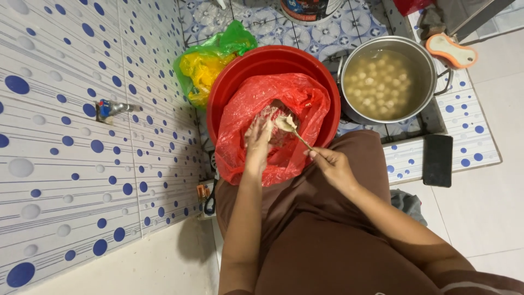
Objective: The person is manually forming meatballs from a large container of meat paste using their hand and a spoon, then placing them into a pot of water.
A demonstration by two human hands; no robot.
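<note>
Red plastic bag at frame centre holds the paste: our right hand grips a metal spoon, our left hand squeezes, so we judge ball-shaping underway, scooping next.

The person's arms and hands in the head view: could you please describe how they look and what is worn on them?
Both forearms are bare from elbow to fingertips, with no gloves, watch, bracelets or rings to be seen on the left hand or the right hand. A brown sleeve with a pale stripe shows at the right upper arm, matching the brown garment over the lap.
</note>
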